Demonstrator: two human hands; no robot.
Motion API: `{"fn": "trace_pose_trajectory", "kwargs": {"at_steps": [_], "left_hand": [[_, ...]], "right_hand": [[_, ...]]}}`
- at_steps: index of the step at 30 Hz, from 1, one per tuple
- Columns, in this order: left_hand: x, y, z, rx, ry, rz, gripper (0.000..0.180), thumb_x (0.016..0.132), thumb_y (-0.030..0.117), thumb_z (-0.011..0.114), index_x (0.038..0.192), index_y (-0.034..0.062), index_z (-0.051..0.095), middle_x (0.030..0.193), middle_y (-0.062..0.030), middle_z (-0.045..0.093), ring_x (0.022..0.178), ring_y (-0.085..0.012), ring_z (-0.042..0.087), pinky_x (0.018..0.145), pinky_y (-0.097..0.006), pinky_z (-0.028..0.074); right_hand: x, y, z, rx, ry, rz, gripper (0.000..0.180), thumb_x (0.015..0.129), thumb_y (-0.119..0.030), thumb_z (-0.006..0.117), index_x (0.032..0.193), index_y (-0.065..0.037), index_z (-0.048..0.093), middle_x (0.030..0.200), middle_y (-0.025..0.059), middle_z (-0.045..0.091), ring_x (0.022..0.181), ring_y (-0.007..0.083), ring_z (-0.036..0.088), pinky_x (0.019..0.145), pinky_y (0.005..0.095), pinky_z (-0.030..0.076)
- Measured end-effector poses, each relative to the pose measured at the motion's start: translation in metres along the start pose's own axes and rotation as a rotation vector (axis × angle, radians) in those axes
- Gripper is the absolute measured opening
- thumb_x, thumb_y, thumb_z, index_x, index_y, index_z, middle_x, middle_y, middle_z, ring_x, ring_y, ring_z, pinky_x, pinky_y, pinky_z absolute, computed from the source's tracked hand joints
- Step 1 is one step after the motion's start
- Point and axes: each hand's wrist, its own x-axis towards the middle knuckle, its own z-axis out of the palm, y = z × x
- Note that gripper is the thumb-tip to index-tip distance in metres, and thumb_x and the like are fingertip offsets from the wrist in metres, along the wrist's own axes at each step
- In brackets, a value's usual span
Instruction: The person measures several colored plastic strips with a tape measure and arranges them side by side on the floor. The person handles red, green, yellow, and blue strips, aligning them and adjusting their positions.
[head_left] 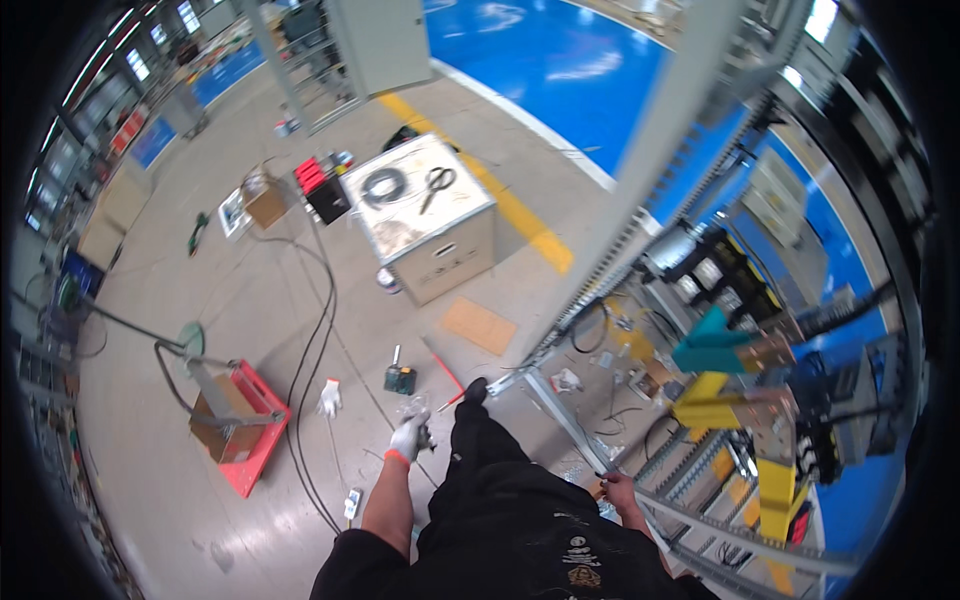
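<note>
Grey workshop floor [250, 330], gloved left hand [408, 437] gripping dark tool [425, 437], bare right hand [620, 492] clasping frame rail [700, 520]

The left hand [408, 436] wears a white cloth glove; the right hand [620, 492] is bare. The floor [200, 500] at lower left is smooth, glossy grey. The frame [700, 515] is pale painted metal, and the box [222, 418] is matt brown cardboard.
</note>
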Motion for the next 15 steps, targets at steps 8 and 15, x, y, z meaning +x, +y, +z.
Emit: {"fn": "trace_pose_trajectory", "kwargs": {"at_steps": [8,15], "left_hand": [[0.184,0.197,0.041,1.257,0.244,0.115,0.040,0.086,0.034,0.070,0.114,0.0055,0.068,0.108,-0.0210,0.073,0.099,-0.0359,0.072,0.088,-0.042,0.057],[0.320,0.332,0.078,1.252,0.555,0.262,0.042,0.092,0.024,0.061,0.131,0.0093,0.054,0.130,-0.0234,0.059,0.123,-0.0417,0.058,0.100,-0.048,0.051]], "right_hand": [[0.072,-0.120,0.077,-0.413,0.034,-0.082,0.025,0.068,-0.006,0.071,0.092,0.004,0.068,0.092,0.0137,0.073,0.082,0.0234,0.071,0.065,0.0400,0.056],[0.080,-0.245,0.125,-0.088,-0.297,0.163,0.038,0.091,-0.008,0.064,0.128,0.000,0.058,0.092,0.0090,0.065,0.072,0.0162,0.060,0.060,0.0280,0.051]]}}
